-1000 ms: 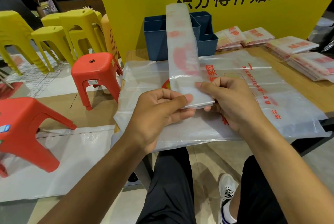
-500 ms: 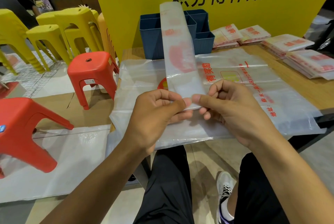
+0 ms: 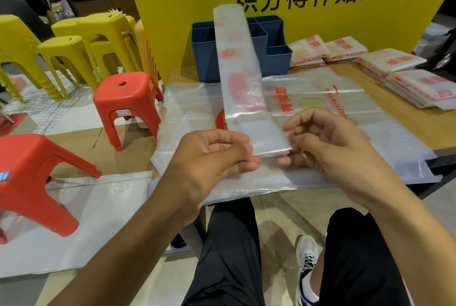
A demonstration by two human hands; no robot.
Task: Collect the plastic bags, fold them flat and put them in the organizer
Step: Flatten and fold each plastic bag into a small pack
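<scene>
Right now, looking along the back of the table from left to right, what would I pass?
Blue organizer → two folded bag stacks side by side → two bigger stacks of folded bags near the right edge. The long folded bag strip crosses in front of the organizer.

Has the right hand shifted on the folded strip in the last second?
Yes. The right hand slid off the strip toward the right, away from the left hand, now touching only its edge.
</scene>
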